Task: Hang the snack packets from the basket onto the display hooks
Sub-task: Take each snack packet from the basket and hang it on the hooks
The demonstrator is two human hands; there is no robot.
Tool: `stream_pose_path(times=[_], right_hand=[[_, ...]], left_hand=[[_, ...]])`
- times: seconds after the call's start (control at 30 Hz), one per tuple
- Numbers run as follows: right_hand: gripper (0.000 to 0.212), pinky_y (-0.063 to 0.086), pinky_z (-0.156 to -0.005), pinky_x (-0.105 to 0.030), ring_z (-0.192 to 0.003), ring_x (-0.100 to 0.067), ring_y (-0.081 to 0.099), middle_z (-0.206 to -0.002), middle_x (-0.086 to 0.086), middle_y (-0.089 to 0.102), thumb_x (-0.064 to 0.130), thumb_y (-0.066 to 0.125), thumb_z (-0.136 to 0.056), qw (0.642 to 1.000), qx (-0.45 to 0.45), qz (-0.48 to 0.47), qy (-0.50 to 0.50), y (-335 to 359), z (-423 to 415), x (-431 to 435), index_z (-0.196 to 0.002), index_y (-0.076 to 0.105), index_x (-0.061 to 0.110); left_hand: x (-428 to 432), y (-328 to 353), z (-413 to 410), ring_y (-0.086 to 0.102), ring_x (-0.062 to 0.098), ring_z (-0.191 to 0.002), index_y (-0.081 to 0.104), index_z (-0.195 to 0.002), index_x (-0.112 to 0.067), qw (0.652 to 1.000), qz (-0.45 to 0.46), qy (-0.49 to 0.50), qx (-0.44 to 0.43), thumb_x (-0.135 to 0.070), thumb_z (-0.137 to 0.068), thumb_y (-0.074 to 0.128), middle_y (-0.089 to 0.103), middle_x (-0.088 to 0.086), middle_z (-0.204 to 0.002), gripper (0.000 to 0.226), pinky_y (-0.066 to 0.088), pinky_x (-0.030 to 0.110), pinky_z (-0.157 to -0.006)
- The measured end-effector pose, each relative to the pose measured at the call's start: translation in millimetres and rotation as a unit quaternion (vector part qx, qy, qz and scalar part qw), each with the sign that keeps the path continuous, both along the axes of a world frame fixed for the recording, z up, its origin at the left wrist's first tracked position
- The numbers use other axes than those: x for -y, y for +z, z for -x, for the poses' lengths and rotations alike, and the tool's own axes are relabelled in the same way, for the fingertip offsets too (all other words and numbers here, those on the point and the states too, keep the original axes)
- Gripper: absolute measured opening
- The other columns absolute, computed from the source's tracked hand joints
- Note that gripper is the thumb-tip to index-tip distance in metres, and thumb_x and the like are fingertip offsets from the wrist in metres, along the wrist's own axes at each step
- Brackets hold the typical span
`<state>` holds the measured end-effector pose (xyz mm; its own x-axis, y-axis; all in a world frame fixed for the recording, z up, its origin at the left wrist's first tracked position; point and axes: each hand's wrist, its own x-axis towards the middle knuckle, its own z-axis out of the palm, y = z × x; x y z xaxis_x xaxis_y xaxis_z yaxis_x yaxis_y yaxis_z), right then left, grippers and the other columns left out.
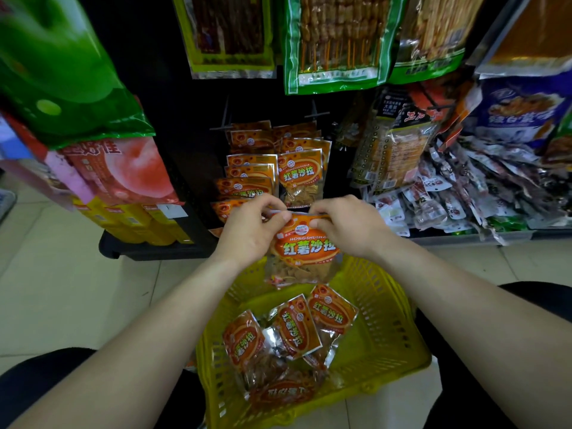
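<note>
One snack packet (305, 247) pinched at its top by fingers of both hands, four packets (291, 332) in the yellow basket (387, 335).

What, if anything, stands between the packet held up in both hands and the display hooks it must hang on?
The held packet, pinched at its top edge by the left hand and right hand, faces hooks already loaded with hanging packets. Those fill the hooks' fronts; no other obstacle shows in the gap.

Dim, even indoor light, glare on foil packets (272, 335), blurred, fisheye-bent edges, sharper centre
</note>
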<state>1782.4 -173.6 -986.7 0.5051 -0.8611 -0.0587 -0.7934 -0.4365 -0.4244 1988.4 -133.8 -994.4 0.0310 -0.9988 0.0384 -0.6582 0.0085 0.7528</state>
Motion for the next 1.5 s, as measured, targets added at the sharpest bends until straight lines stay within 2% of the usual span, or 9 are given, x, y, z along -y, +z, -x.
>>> stream_pose_path(times=[0.13, 0.4, 0.63, 0.77, 0.87, 0.93, 1.1, 1.27, 1.5], right_hand=[[0.013, 0.048, -0.069, -0.034, -0.098, -0.025, 0.065, -0.105, 0.003, 0.07, 0.04, 0.055, -0.097, 0.998, -0.005, 0.055, -0.04, 20.3, 23.1, 21.6, -0.104, 0.064, 0.035], [0.021, 0.043, -0.069, -0.036, -0.103, -0.035, 0.061, -0.111, -0.008, 0.067, 0.04, 0.052, -0.099, 0.993, -0.071, 0.065, -0.075, 4.1, 25.0, 93.2, -0.115, 0.064, 0.033], [0.027, 0.053, -0.08, -0.039, -0.106, -0.029, 0.061, -0.12, -0.007, 0.065, 0.037, 0.051, -0.1, 0.993, -0.082, 0.035, -0.077, -63.2, -9.2, 153.3, -0.124, 0.062, 0.029], [0.03, 0.054, -0.086, -0.043, -0.105, -0.028, 0.062, -0.122, -0.006, 0.063, 0.04, 0.051, -0.099, 0.995, -0.081, 0.021, -0.055, -102.1, -27.2, 184.1, -0.126, 0.06, 0.031], [0.029, 0.051, -0.078, -0.034, -0.103, -0.029, 0.063, -0.117, -0.007, 0.065, 0.039, 0.052, -0.099, 0.995, -0.071, 0.035, -0.056, -125.0, -37.0, 207.3, -0.125, 0.061, 0.031], [0.027, 0.044, -0.077, -0.034, -0.102, -0.03, 0.062, -0.113, -0.008, 0.067, 0.038, 0.053, -0.099, 0.995, -0.059, 0.054, -0.063, -132.5, -40.5, 223.6, -0.123, 0.063, 0.03], [0.027, 0.047, -0.093, -0.042, -0.108, -0.033, 0.062, -0.116, -0.009, 0.068, 0.038, 0.056, -0.096, 0.993, -0.049, 0.066, -0.082, -140.1, -37.8, 254.2, -0.121, 0.062, 0.03], [0.053, 0.037, -0.105, -0.047, -0.128, -0.036, 0.045, -0.136, -0.011, 0.056, 0.036, 0.064, -0.087, 0.989, -0.066, 0.098, -0.085, -150.2, -28.8, 254.6, -0.138, 0.05, 0.027], [0.07, 0.037, -0.103, -0.05, -0.13, -0.037, 0.036, -0.143, -0.013, 0.042, 0.029, 0.064, -0.084, 0.983, -0.079, 0.118, -0.116, -146.4, -19.1, 226.8, -0.147, 0.035, 0.021]], left_hand=[[1.7, 2.1, -10.6, 0.061, 0.001, -0.093, 0.062, -0.112, -0.035, 0.998, -0.038, 0.036, -0.042, -0.044, -0.094, 0.062, 0.064, -0.019, -0.098, 0.02, 0.048, 0.024, -0.076], [12.2, -38.3, -13.2, 0.063, 0.0, -0.091, 0.065, -0.117, -0.025, 0.994, -0.103, 0.024, -0.011, -0.022, -0.095, 0.062, 0.065, -0.02, -0.094, 0.023, 0.043, 0.008, -0.072], [66.4, -121.2, 39.4, 0.062, 0.016, -0.111, 0.049, -0.14, -0.032, 0.982, -0.187, -0.017, -0.026, -0.033, -0.096, 0.059, 0.059, -0.004, -0.136, 0.045, 0.053, 0.043, -0.094], [105.7, -169.0, 59.7, 0.051, 0.021, -0.13, 0.036, -0.146, -0.041, 0.979, -0.2, 0.011, -0.027, -0.034, -0.094, 0.059, 0.049, -0.003, -0.147, 0.057, 0.045, 0.045, -0.106], [131.9, -197.3, 64.4, 0.047, 0.022, -0.133, 0.028, -0.149, -0.044, 0.98, -0.193, 0.038, -0.011, -0.032, -0.093, 0.059, 0.044, -0.004, -0.151, 0.065, 0.04, 0.037, -0.11], [144.7, -211.7, 65.8, 0.046, 0.022, -0.134, 0.021, -0.151, -0.046, 0.979, -0.196, 0.051, -0.005, -0.029, -0.093, 0.059, 0.039, -0.003, -0.154, 0.072, 0.037, 0.035, -0.108], [163.2, -231.0, 74.6, 0.049, 0.026, -0.13, 0.002, -0.15, -0.055, 0.978, -0.202, 0.05, 0.003, -0.03, -0.095, 0.057, 0.036, 0.0, -0.154, 0.082, 0.043, 0.038, -0.1], [171.0, -232.5, 75.4, 0.058, 0.025, -0.117, 0.002, -0.15, -0.057, 0.978, -0.198, 0.055, 0.033, -0.028, -0.095, 0.055, 0.046, 0.002, -0.146, 0.081, 0.052, 0.04, -0.09], [161.5, -218.7, 75.2, 0.048, 0.027, -0.129, 0.004, -0.154, -0.045, 0.973, -0.218, 0.028, 0.064, -0.029, -0.096, 0.051, 0.042, 0.004, -0.149, 0.077, 0.048, 0.043, -0.098]])
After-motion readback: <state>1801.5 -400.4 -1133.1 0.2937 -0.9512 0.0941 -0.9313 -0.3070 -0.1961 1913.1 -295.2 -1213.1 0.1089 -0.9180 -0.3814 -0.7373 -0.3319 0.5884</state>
